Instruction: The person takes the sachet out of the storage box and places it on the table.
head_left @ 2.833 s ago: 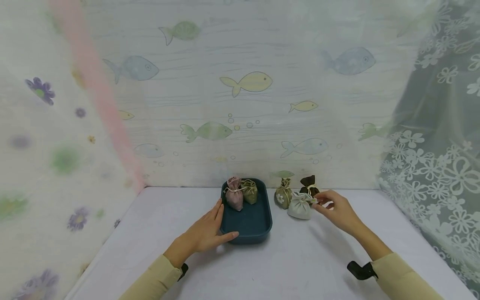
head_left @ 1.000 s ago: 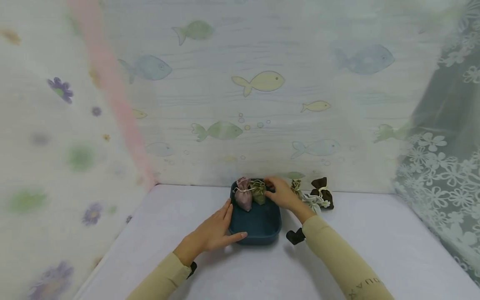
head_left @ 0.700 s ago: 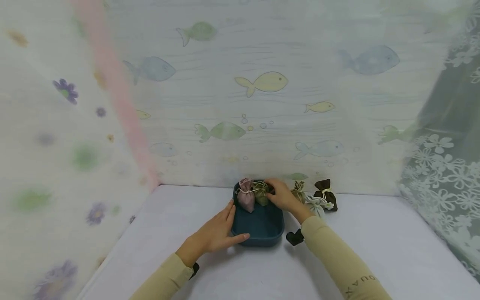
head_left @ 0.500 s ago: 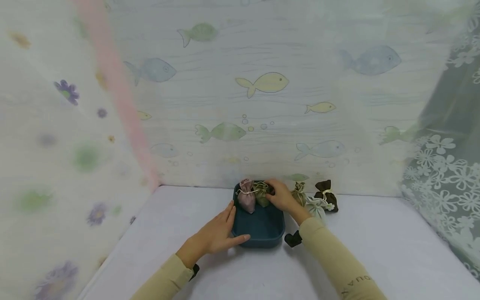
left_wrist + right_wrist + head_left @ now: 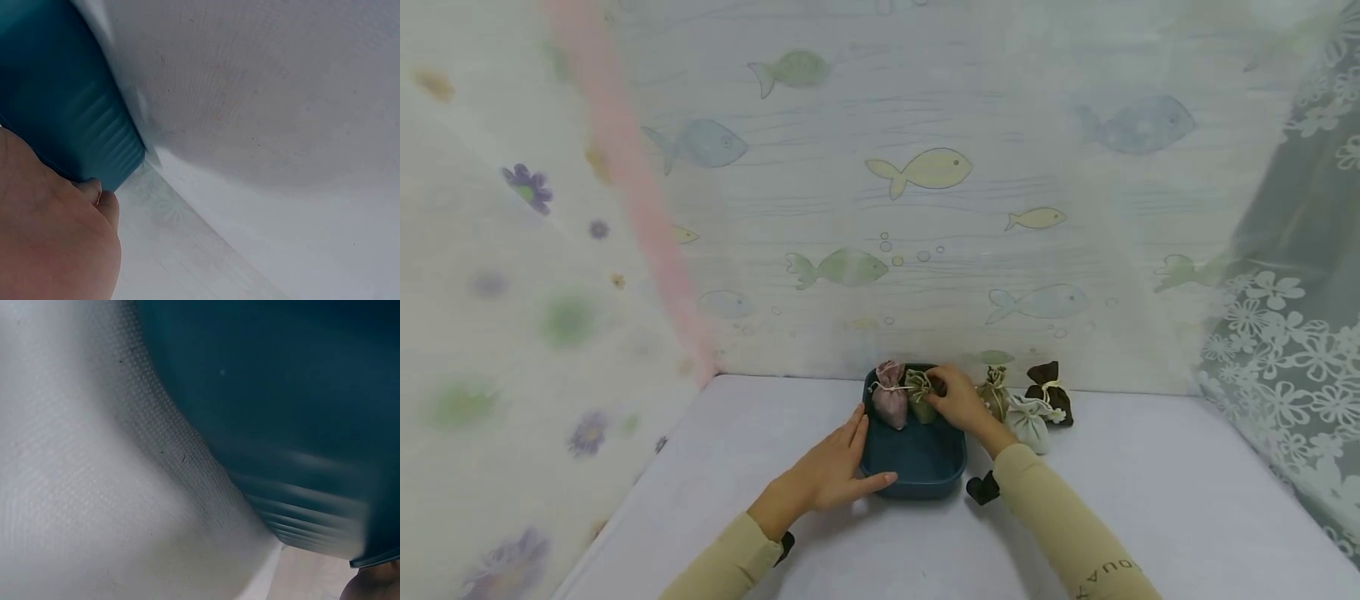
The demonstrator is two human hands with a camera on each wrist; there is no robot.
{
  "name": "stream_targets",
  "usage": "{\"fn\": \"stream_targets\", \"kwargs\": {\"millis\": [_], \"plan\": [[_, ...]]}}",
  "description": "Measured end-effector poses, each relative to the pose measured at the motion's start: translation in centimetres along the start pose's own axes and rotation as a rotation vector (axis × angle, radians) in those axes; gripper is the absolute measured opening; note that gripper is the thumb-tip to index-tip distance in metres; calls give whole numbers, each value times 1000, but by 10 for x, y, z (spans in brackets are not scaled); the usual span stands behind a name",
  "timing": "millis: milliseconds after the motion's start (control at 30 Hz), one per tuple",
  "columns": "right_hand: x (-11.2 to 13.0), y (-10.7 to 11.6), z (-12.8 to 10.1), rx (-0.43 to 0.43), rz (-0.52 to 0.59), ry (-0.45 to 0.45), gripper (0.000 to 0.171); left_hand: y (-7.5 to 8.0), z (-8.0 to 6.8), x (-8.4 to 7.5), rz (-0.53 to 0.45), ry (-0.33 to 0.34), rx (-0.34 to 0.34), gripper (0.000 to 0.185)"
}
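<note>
A dark teal bin (image 5: pixel 912 487) stands on the table. Inside, at its far end, sit a mauve drawstring pouch (image 5: pixel 891 408) and a green drawstring pouch (image 5: pixel 921 407). My left hand (image 5: pixel 823 475) lies along the bin's left side, fingers straight, thumb over the front left corner. Over the far right part of the bin, my right hand (image 5: pixel 962 404) pinches a dark pouch (image 5: pixel 937 385) beside the green one, mostly hidden by the fingers. In the right wrist view, only a bit of that hand shows below the rim.
To the bin's right stand a green pouch (image 5: pixel 994 392) with a flower, a white pouch (image 5: pixel 1028 423) and a dark brown pouch (image 5: pixel 1049 393). A curtain printed with fish (image 5: pixel 850 267) hangs behind the white table (image 5: pixel 760 417). Lace (image 5: pixel 1277 358) hangs at right.
My right hand has moved left from beside the white pouch to the bin, then stayed there. The white pouch has tipped over somewhat. My left hand keeps its place on the bin.
</note>
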State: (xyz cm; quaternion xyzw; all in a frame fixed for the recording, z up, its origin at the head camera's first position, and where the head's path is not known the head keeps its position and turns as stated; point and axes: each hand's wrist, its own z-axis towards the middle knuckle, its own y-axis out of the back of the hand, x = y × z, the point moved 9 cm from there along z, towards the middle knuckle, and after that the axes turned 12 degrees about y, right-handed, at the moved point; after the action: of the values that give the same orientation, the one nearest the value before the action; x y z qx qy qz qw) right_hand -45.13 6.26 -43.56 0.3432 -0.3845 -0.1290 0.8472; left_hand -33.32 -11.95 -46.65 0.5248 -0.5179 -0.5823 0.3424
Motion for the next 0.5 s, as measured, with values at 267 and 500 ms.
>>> {"fn": "stream_targets", "kwargs": {"millis": [267, 500], "plan": [[5, 6, -4, -21, 4, 26, 28, 0, -2, -3, -16, -4, 13, 116], [17, 12, -9, -17, -3, 67, 29, 0, 0, 0, -15, -5, 2, 116]]}}
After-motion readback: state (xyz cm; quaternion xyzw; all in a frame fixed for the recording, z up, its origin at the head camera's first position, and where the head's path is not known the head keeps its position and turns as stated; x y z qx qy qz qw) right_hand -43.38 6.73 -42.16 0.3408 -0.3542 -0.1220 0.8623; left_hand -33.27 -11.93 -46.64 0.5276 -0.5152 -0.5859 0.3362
